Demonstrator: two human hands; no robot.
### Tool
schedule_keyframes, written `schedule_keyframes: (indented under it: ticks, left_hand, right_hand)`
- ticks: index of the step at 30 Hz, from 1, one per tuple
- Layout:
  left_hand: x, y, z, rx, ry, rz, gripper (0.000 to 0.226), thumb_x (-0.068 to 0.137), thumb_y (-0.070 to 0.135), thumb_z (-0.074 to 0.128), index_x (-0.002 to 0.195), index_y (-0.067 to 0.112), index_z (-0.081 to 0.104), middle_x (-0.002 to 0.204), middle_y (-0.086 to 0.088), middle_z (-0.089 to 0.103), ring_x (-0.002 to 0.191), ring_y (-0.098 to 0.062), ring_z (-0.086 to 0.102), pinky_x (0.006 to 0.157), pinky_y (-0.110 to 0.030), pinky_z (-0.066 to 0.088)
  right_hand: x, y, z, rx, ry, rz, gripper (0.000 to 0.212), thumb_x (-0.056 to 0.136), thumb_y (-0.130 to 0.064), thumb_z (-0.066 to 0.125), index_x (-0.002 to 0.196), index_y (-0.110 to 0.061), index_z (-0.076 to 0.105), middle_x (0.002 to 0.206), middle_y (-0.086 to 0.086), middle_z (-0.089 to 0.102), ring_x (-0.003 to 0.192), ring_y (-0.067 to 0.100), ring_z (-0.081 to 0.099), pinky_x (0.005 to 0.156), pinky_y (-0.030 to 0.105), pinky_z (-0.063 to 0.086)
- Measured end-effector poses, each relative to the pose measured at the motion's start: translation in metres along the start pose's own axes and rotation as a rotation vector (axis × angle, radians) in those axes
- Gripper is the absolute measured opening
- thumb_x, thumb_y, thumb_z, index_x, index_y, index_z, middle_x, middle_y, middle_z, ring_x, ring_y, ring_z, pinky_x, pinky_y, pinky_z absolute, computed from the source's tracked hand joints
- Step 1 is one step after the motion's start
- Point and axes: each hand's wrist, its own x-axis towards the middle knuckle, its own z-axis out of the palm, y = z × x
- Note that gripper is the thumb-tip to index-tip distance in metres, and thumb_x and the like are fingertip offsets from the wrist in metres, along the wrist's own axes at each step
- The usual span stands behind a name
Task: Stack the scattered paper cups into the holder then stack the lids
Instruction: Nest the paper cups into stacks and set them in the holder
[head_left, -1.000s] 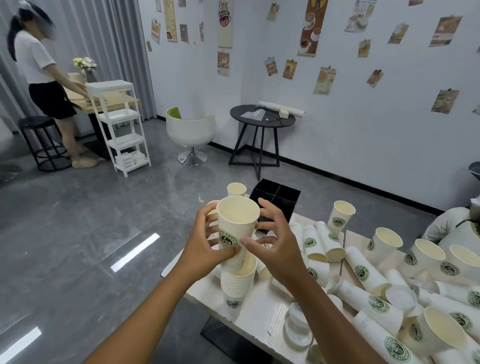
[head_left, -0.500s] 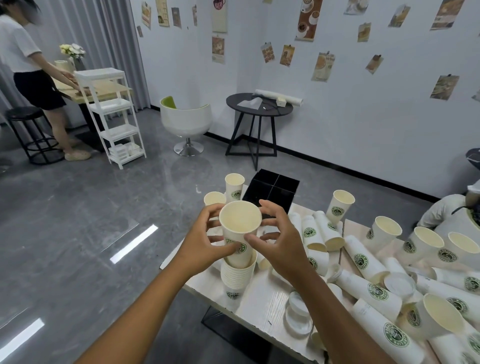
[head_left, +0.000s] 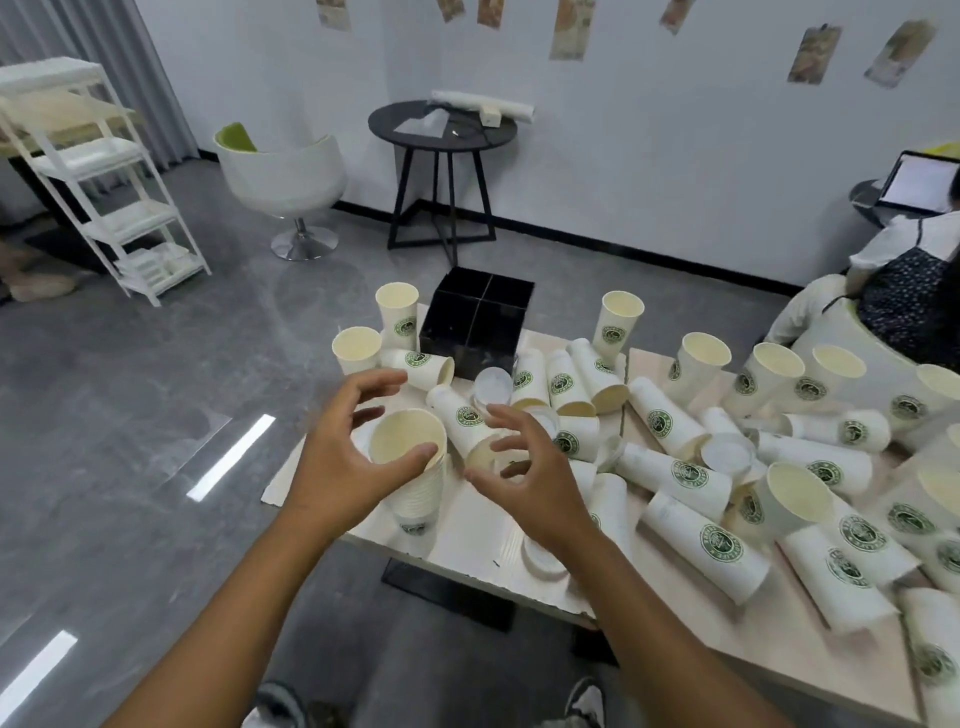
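Stack of nested cream paper cups (head_left: 415, 480) at 9 o'clock | left hand (head_left: 347, 462) thumb on rim, spread | right hand (head_left: 524, 478) spread, empty | seat top cup square, then grab nxt.

Two hands (head_left: 343, 457), one black holder (head_left: 475, 327), one cup stack (head_left: 415, 483), dozens loose cups.

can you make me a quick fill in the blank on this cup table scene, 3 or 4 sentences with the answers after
1. The black holder is split into ___ compartments.
2. The left hand has its thumb on the rim of the cup stack, while the right hand holds ___.
3. The logo printed on the cups is ___ in colour.
4. The round side table by the wall is ___ in colour.

Answers: four; nothing; green; black
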Motion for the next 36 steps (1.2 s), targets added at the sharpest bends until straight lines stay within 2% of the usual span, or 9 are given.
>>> schedule_keyframes:
  ticks: [7, 12, 17, 22, 25, 27, 31, 34, 36]
  left_hand:
    - [0.012, 0.026, 0.077, 0.021, -0.147, 0.130, 0.061, 0.076, 0.017, 0.091, 0.127, 0.031, 0.060, 0.127, 0.021, 0.062, 0.122, -0.007, 0.060, 0.102, -0.024, 0.049]
    - [0.013, 0.027, 0.150, -0.016, -0.275, 0.085, 0.058, 0.080, 0.018, 0.089, 0.125, 0.037, 0.059, 0.126, 0.023, 0.062, 0.124, -0.003, 0.059, 0.102, -0.028, 0.050]
    - [0.006, 0.011, 0.228, 0.012, -0.426, -0.004, 0.056, 0.078, 0.020, 0.089, 0.125, 0.034, 0.062, 0.124, 0.024, 0.062, 0.121, 0.000, 0.058, 0.101, -0.037, 0.053]
    - [0.003, 0.001, 0.309, 0.098, -0.632, 0.038, 0.057, 0.079, 0.032, 0.087, 0.128, 0.038, 0.058, 0.124, 0.031, 0.056, 0.122, -0.001, 0.054, 0.104, -0.041, 0.051]
    - [0.003, -0.003, 0.355, 0.157, -0.726, 0.098, 0.059, 0.077, 0.033, 0.086, 0.128, 0.037, 0.058, 0.127, 0.024, 0.056, 0.124, 0.007, 0.048, 0.110, -0.037, 0.045]
    - [0.003, -0.005, 0.385, 0.184, -0.812, 0.151, 0.061, 0.074, 0.029, 0.087, 0.127, 0.036, 0.058, 0.129, 0.019, 0.058, 0.122, 0.001, 0.051, 0.105, -0.032, 0.046]
    - [0.000, -0.014, 0.433, 0.314, -0.965, 0.287, 0.064, 0.068, 0.028, 0.083, 0.128, 0.028, 0.060, 0.129, 0.008, 0.063, 0.119, -0.015, 0.057, 0.097, -0.033, 0.047]
    - [-0.002, -0.026, 0.453, 0.404, -1.050, 0.338, 0.070, 0.061, 0.032, 0.081, 0.128, 0.025, 0.062, 0.129, 0.004, 0.064, 0.115, -0.023, 0.060, 0.092, -0.036, 0.048]
    - [-0.005, -0.030, 0.460, 0.458, -1.088, 0.345, 0.072, 0.061, 0.034, 0.079, 0.130, 0.028, 0.059, 0.133, 0.006, 0.061, 0.119, -0.024, 0.057, 0.096, -0.040, 0.045]
  right_hand:
    - [-0.025, 0.031, -0.069, -0.014, 0.168, 0.075, 0.067, 0.080, -0.022, 0.086, 0.136, -0.039, 0.054, 0.131, -0.021, 0.060, 0.112, 0.008, 0.061, 0.082, 0.032, 0.057]
    - [-0.057, 0.071, -0.132, -0.051, 0.281, 0.172, 0.067, 0.081, -0.022, 0.086, 0.138, -0.037, 0.053, 0.129, -0.019, 0.061, 0.113, 0.007, 0.061, 0.081, 0.029, 0.057]
    - [-0.100, 0.121, -0.194, -0.051, 0.403, 0.311, 0.067, 0.080, -0.022, 0.088, 0.132, -0.047, 0.054, 0.129, -0.019, 0.060, 0.109, 0.006, 0.061, 0.075, 0.021, 0.055]
    - [-0.142, 0.163, -0.236, -0.092, 0.460, 0.409, 0.067, 0.076, -0.015, 0.089, 0.126, -0.048, 0.058, 0.123, -0.027, 0.062, 0.100, 0.007, 0.065, 0.078, 0.017, 0.052]
    - [-0.158, 0.181, -0.254, -0.106, 0.473, 0.443, 0.069, 0.074, -0.013, 0.089, 0.126, -0.044, 0.059, 0.120, -0.029, 0.062, 0.102, 0.003, 0.063, 0.076, 0.013, 0.048]
    - [-0.164, 0.193, -0.263, -0.117, 0.447, 0.464, 0.068, 0.074, -0.017, 0.089, 0.130, -0.043, 0.058, 0.122, -0.025, 0.062, 0.104, 0.004, 0.061, 0.072, 0.016, 0.048]
    - [-0.172, 0.215, -0.278, -0.139, 0.404, 0.464, 0.067, 0.075, -0.024, 0.087, 0.129, -0.048, 0.056, 0.125, -0.022, 0.060, 0.104, 0.007, 0.060, 0.074, 0.017, 0.050]
    - [-0.174, 0.224, -0.288, -0.178, 0.360, 0.446, 0.063, 0.077, -0.025, 0.085, 0.133, -0.036, 0.059, 0.125, -0.025, 0.056, 0.108, 0.001, 0.058, 0.081, 0.011, 0.045]
    - [-0.174, 0.228, -0.291, -0.210, 0.337, 0.442, 0.062, 0.079, -0.025, 0.084, 0.135, -0.032, 0.059, 0.126, -0.021, 0.054, 0.110, -0.001, 0.055, 0.086, 0.012, 0.044]
